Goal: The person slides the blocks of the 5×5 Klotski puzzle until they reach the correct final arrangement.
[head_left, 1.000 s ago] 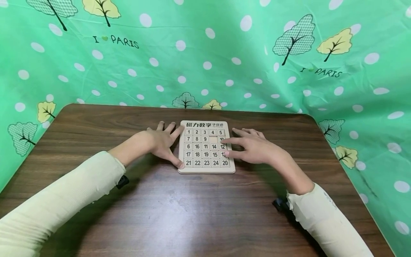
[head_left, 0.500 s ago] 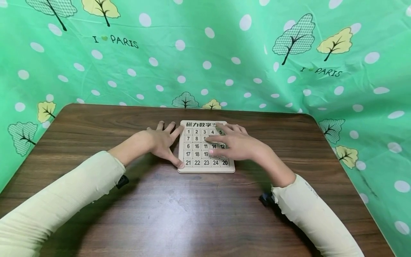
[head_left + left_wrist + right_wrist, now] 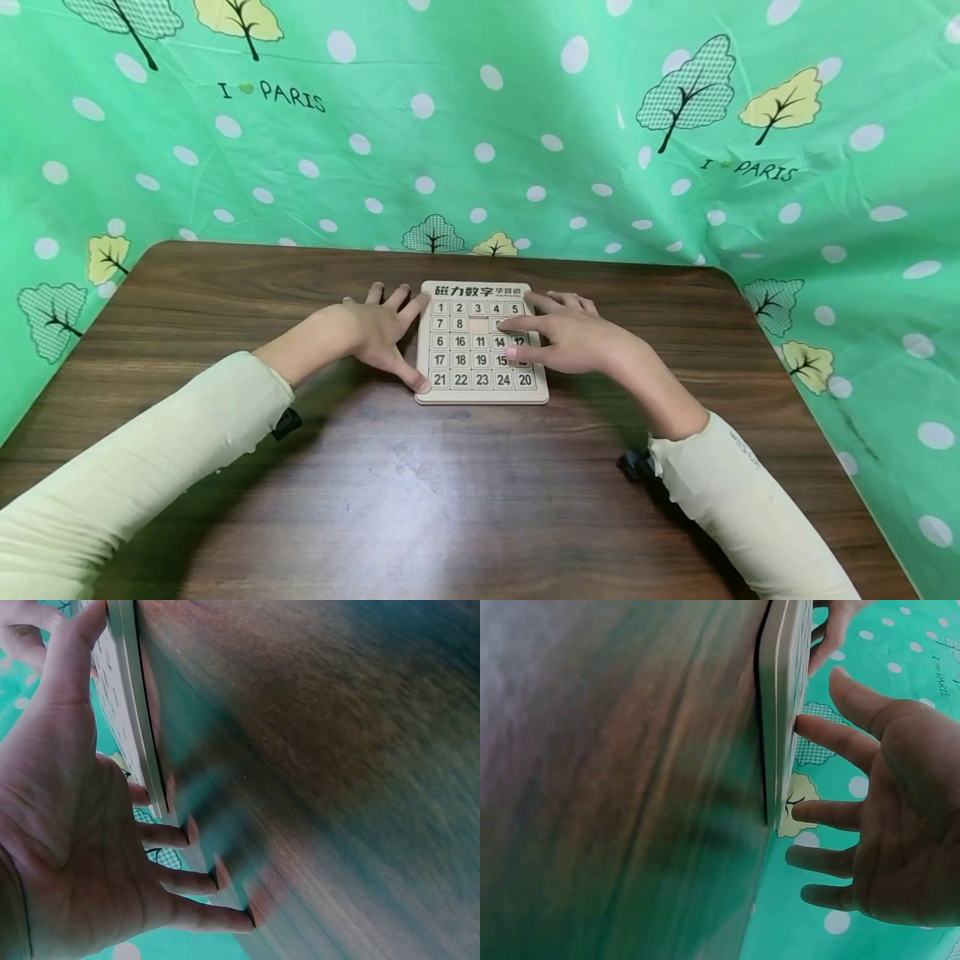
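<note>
Right hand (image 3: 581,342): fingers straight and apart, clamped on nothing; index fingertip at the 9 tile (image 3: 494,323), thumb over the lower rows. Left hand (image 3: 375,335): fingers splayed, thumb at the left edge of the number board (image 3: 480,400). Vacant slot (image 3: 478,326): just left of the 9. Board: between both hands, on the brown table (image 3: 405,517). Risks, we judge: a skewed push could jam the 9; a dipping thumb could drag the 15 tile (image 3: 501,362); slack left-hand bracing could let the board skid.
</note>
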Action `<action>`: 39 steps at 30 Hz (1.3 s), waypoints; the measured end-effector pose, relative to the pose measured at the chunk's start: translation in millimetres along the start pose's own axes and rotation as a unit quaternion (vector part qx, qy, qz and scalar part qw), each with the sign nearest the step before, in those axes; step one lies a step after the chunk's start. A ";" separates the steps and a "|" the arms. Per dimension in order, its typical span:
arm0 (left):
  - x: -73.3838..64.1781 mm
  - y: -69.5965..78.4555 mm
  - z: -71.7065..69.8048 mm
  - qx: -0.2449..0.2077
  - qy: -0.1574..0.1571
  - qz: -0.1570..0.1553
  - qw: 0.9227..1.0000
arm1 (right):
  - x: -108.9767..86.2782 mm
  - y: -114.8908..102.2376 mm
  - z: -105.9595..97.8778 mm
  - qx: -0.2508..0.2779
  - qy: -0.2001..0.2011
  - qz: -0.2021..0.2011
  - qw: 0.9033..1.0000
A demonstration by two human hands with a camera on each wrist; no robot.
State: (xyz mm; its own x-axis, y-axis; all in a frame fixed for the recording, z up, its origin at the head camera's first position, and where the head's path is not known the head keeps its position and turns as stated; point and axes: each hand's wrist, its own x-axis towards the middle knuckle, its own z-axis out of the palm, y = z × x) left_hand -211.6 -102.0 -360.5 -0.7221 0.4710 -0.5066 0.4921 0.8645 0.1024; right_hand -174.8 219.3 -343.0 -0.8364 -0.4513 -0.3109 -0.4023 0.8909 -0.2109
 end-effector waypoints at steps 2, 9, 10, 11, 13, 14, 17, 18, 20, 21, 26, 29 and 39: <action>0.6 -0.4 -0.1 0.001 0.000 0.000 1.000 | 1.5 0.2 1.1 0.006 0.007 -0.010 1.000; 1.8 -0.7 -0.2 0.003 -0.003 -0.002 1.000 | 16.4 -16.7 7.1 0.018 0.008 -0.054 0.998; 2.0 -0.6 -0.2 0.003 -0.003 -0.001 1.000 | 18.7 -19.2 8.2 0.016 0.004 -0.058 0.998; 2.2 -0.4 -0.1 0.003 -0.004 0.000 1.000 | 20.4 -21.7 8.7 0.014 0.000 -0.060 0.998; 2.6 0.3 -0.2 0.003 -0.003 0.001 1.000 | 22.5 -24.9 9.2 0.005 -0.005 -0.059 0.998; 2.7 0.7 -0.4 0.002 -0.003 0.001 1.000 | 22.9 -25.9 8.7 0.001 -0.008 -0.058 0.998; 2.8 1.2 -0.7 0.002 -0.003 0.000 1.000 | 21.2 -26.6 5.6 -0.005 -0.014 -0.048 0.999; 2.8 1.2 -0.7 0.002 -0.004 0.000 1.000 | 20.2 -25.5 4.7 -0.006 -0.015 -0.044 0.999; 3.0 0.9 -0.5 0.002 -0.004 0.000 1.000 | 17.6 -21.8 3.0 -0.002 -0.014 -0.037 0.999; 3.0 0.8 -0.4 0.002 -0.004 -0.001 1.000 | 16.0 -19.6 2.5 0.002 -0.014 -0.033 0.999; 3.0 0.2 -0.3 0.003 -0.004 0.000 1.000 | 11.5 -11.4 3.0 0.017 -0.009 -0.023 1.000; 3.0 -0.1 -0.3 0.004 -0.007 0.001 1.000 | 12.9 -13.2 4.7 0.019 0.002 -0.040 0.999; 3.0 -0.5 -1.2 0.007 -0.005 -0.002 1.000 | 32.0 -39.3 8.3 0.007 -0.005 -0.072 0.997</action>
State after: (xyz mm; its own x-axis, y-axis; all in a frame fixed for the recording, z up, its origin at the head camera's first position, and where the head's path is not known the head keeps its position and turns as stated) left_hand -214.6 -100.8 -361.0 -0.7189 0.4658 -0.5160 0.4961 0.8637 0.0884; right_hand -182.6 169.4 -352.3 -0.7666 -0.5745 -0.2868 -0.5121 0.8165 -0.2668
